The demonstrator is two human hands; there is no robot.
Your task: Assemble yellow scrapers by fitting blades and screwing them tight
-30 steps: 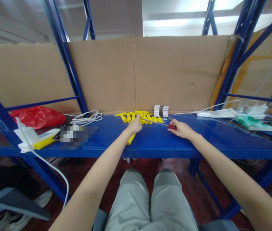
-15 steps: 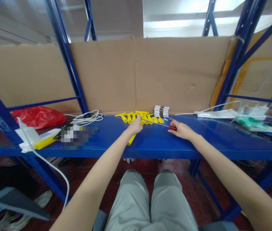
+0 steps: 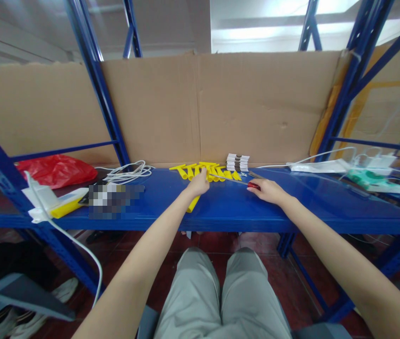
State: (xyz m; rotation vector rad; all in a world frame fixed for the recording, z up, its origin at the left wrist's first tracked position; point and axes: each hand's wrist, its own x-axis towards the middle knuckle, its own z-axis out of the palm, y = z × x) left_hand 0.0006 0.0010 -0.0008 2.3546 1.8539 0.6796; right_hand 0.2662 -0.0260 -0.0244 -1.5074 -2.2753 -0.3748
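Head view. The left hand [image 3: 198, 183] has its fingers closed on a yellow, tubular plastic piece [image 3: 193, 205]; the lower end of this piece projects below the palm, toward the near edge of the blue, smooth-surfaced tabletop [image 3: 228, 207]. The right hand [image 3: 269, 191] has its fingers closed around the red handle of a slim metal-shafted screwdriver [image 3: 254, 186]. The shaft runs across to the left fingers. Contact between the tip and the piece is too small to confirm.

Beyond the left fingers lies a row of yellow, T-shaped plastic parts [image 3: 183, 172]. Between the two sets of fingers, slightly farther back, lie small yellow plastic pieces [image 3: 236, 175] and tiny silvery bits [image 3: 243, 174]. Behind these stands a stack of white, flat pieces with dark middles [image 3: 237, 162]. A thin grey metal tool [image 3: 256, 174] lies just beyond the right fingers.

Progress, by judgement: work on the held piece appears under way, with the screwdriver applied and the piece not yet released. The small pieces and silvery bits appear unused. Which parts in the row are complete cannot be determined.
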